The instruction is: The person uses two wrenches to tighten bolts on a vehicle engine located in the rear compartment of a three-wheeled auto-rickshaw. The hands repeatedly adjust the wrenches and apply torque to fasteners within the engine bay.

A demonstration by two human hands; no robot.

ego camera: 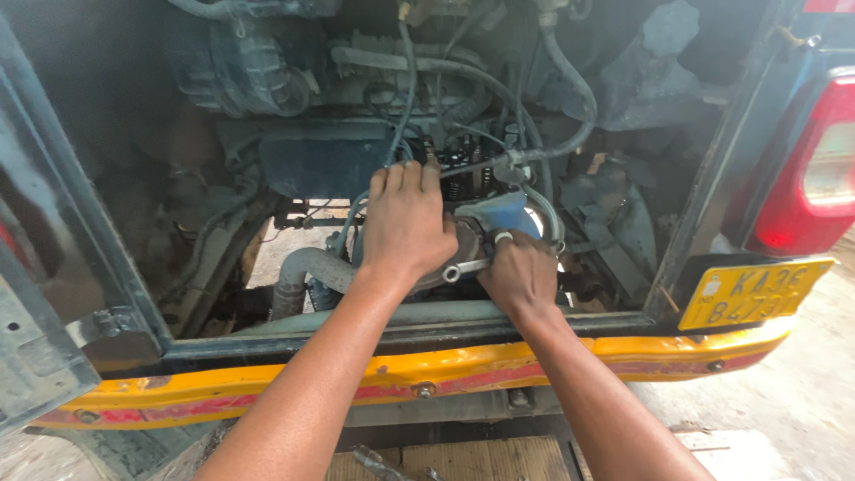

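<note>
Both my hands reach into the open rear engine bay of a small vehicle. My left hand (405, 223) lies flat, fingers together, on a blue engine part (508, 214), pressing on it and holding nothing. My right hand (521, 276) is closed around a silver ring spanner (461, 270) whose ring end sticks out to the left between the two hands. Valve springs (463, 169) show just beyond my left fingertips. What the spanner's far end sits on is hidden under my right hand.
Grey hoses (570, 89) and cables loop across the bay above the hands. A yellow bumper (445, 370) runs below, with a yellow number plate (753, 292) and red tail lamp (815, 178) at right. An open hatch panel (36, 294) hangs at left. Tools lie on a board (463, 461) on the ground.
</note>
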